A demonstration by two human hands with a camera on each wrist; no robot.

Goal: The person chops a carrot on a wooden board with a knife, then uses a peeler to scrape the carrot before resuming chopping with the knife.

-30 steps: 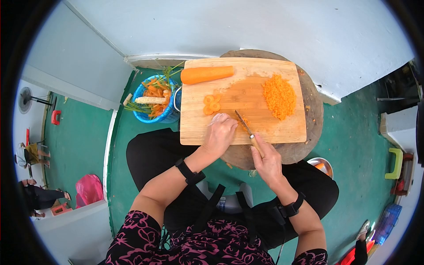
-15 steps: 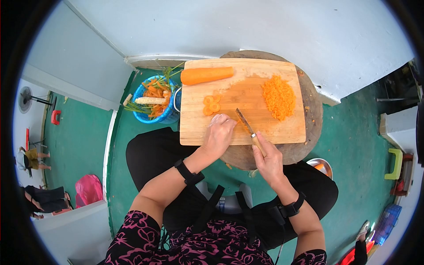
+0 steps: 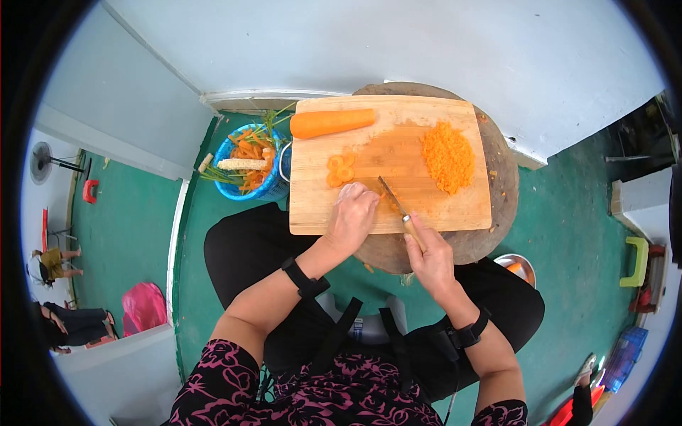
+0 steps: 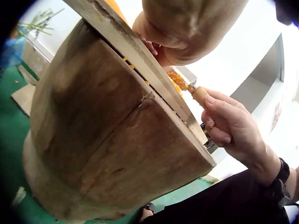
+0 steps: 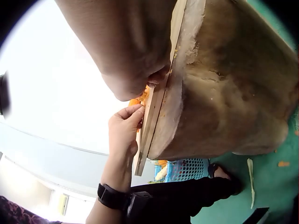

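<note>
Where the two hands meet on the near side of the wooden cutting board [image 3: 312, 216], a small carrot piece [image 3: 388, 201] sits just beside the left hand [image 3: 354, 217], on its right, between those fingertips and the small knife [image 3: 392, 193]. The blade's long axis slants away and leftward from the right hand [image 3: 430, 259], which is closed round the wooden handle. The left fingers are bent down and appear to pinch that piece; it is nearer to them than to the right hand, so the narrow gap from fingertips to edge seems the relation that counts.

Only the head view shows the carrot slices [image 3: 339, 169] lying apart just beyond the left hand, and how far right the minced carrot [image 3: 447, 157] is heaped. The right wrist view shows the left thumb and forefinger tips brought together at the board; the left wrist view shows carrot crumbs between the board and the wooden stump [image 4: 93, 112].
</note>
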